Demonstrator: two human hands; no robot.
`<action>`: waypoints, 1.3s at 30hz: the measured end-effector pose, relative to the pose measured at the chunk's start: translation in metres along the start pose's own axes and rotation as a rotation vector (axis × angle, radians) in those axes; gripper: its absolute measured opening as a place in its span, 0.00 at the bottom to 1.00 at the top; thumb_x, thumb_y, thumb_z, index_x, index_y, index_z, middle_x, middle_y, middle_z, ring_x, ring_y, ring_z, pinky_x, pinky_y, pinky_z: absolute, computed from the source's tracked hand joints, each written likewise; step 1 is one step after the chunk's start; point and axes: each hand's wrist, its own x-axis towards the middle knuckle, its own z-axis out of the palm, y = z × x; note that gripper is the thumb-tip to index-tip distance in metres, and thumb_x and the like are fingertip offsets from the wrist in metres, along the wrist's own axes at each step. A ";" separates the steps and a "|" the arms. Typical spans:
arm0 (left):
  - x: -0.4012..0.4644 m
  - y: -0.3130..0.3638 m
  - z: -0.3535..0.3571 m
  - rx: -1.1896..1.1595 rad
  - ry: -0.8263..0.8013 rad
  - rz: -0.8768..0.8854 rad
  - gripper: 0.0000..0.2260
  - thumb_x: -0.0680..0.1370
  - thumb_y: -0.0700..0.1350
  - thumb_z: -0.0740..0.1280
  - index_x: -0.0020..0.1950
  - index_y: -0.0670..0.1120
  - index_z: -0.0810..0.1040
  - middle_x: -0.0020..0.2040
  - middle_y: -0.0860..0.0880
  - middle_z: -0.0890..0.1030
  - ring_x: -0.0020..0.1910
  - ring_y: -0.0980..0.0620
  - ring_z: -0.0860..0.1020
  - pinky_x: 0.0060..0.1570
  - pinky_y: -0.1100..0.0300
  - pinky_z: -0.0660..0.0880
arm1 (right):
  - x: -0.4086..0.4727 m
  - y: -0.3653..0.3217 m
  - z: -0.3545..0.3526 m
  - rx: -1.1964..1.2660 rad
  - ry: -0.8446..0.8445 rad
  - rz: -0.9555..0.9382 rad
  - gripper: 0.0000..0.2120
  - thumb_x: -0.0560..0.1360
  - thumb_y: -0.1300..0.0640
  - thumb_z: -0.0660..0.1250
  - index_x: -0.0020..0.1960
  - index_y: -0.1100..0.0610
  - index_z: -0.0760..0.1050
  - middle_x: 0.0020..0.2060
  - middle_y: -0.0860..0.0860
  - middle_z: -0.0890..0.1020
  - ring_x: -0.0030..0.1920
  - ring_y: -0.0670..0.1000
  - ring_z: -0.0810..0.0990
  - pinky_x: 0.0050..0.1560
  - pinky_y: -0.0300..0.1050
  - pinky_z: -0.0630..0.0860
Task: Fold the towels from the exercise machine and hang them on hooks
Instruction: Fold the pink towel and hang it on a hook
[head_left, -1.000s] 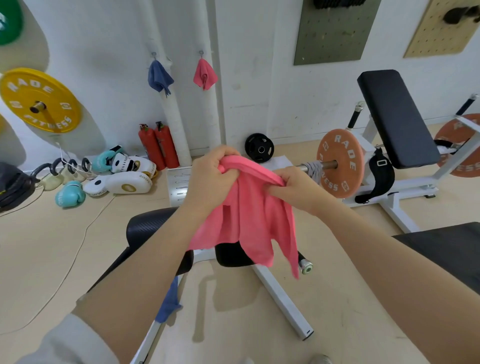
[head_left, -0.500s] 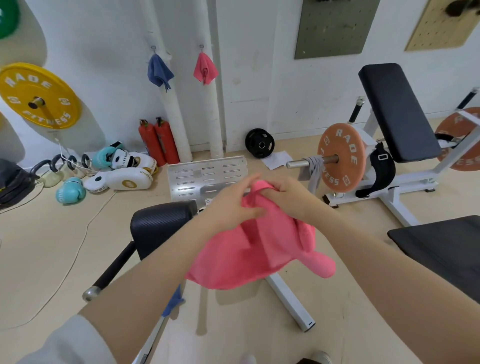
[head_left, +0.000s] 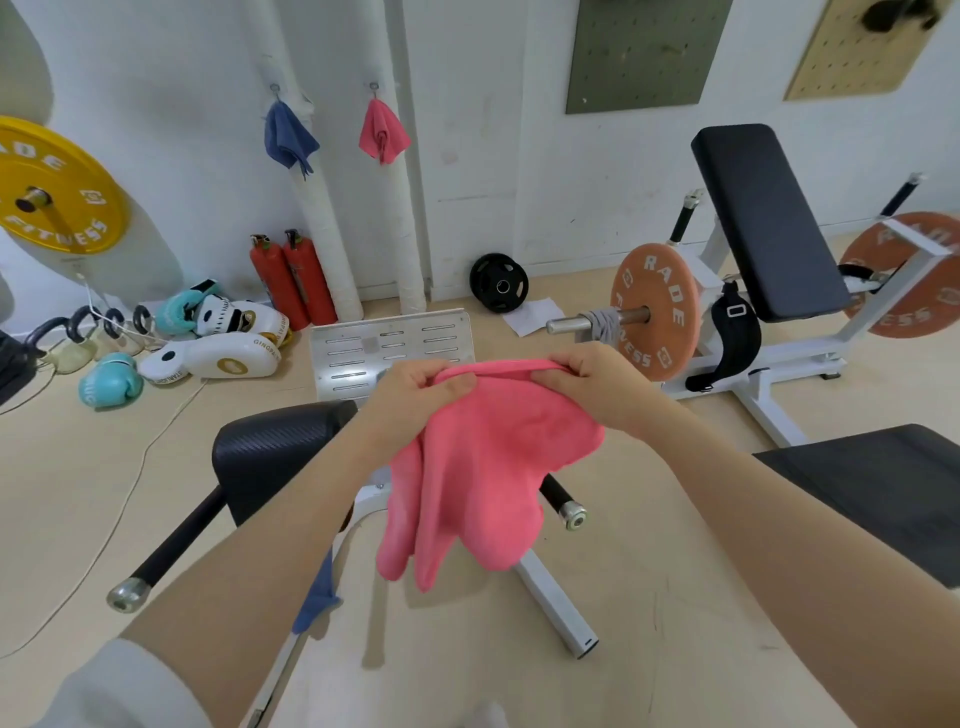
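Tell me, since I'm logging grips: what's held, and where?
Both hands, left hand and right hand, pinch the pink towel along its top edge.

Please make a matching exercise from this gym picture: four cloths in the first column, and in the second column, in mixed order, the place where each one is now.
Column 1:
1. large pink towel
2. small pink towel
3. grey cloth
4. blue towel low by the left forearm

Column 2:
A. wrapped on the bar beside the orange weight plate
B. on a wall hook, next to the hanging blue towel
C. held up by the left hand and right hand
D. hanging off the machine frame near the floor

Pairs: 1-C, 2-B, 3-A, 4-D
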 end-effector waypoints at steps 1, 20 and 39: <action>0.001 0.001 0.004 -0.035 0.032 -0.003 0.08 0.76 0.42 0.67 0.38 0.49 0.80 0.32 0.55 0.80 0.33 0.61 0.76 0.36 0.71 0.73 | -0.004 0.007 -0.006 -0.004 -0.019 0.007 0.14 0.78 0.54 0.61 0.41 0.64 0.76 0.31 0.53 0.73 0.31 0.48 0.69 0.33 0.39 0.63; 0.014 0.069 0.125 -0.740 0.265 -0.408 0.15 0.74 0.28 0.54 0.56 0.40 0.72 0.43 0.46 0.74 0.40 0.53 0.72 0.44 0.60 0.71 | -0.053 0.078 -0.108 1.410 -0.411 0.019 0.20 0.57 0.61 0.72 0.48 0.60 0.75 0.37 0.55 0.80 0.36 0.52 0.81 0.29 0.40 0.77; -0.007 0.077 0.217 -0.633 0.249 -0.278 0.06 0.80 0.41 0.61 0.50 0.41 0.77 0.38 0.47 0.78 0.33 0.55 0.76 0.32 0.66 0.77 | -0.106 0.084 -0.107 0.202 -0.029 -0.167 0.06 0.77 0.60 0.61 0.46 0.61 0.75 0.35 0.50 0.76 0.35 0.43 0.71 0.39 0.36 0.68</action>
